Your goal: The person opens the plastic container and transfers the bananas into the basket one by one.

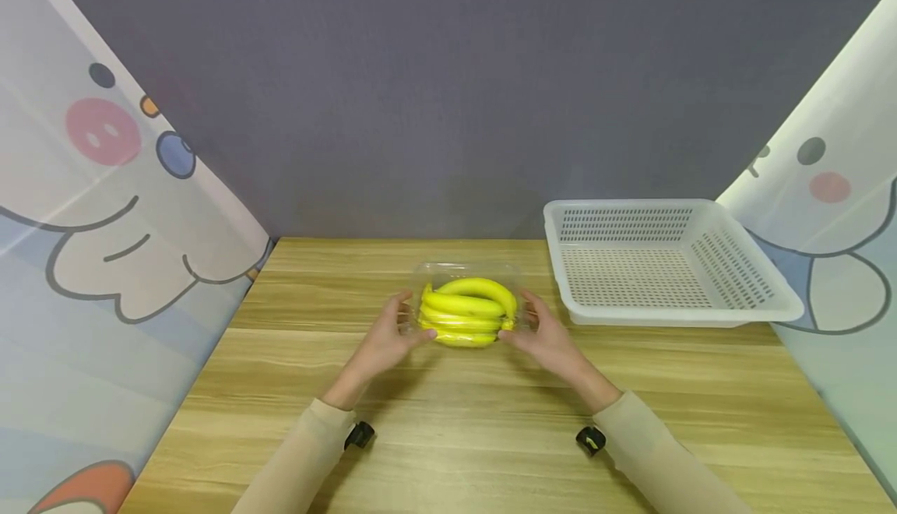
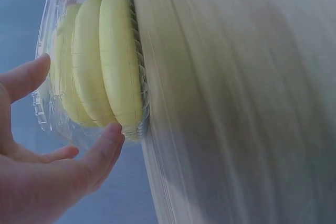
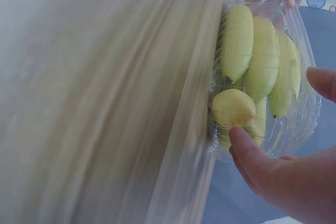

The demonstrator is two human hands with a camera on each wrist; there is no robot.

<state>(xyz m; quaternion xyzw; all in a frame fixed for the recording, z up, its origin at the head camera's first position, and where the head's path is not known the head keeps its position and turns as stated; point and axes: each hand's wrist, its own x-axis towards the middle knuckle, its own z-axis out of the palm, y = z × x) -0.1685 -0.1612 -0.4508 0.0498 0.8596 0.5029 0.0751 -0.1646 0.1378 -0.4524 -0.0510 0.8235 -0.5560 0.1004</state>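
Note the left hand (image 1: 386, 341) gripping the left end of the clear plastic fruit box (image 1: 468, 267), thumb and fingers bent round; hold lightly there, to avoid denting the thin wall. Keep the box level between both hands, above the middle of the wooden surface (image 1: 466, 436), so as not to shift the yellow bananas (image 1: 462, 321) packed inside; hard to tell whether resting or slightly raised. Match with the right hand (image 1: 551, 343), likewise curled round the right end, pressing equally from both sides. Mind the white perforated basket (image 1: 673, 315) farther right, probably near enough to knock.
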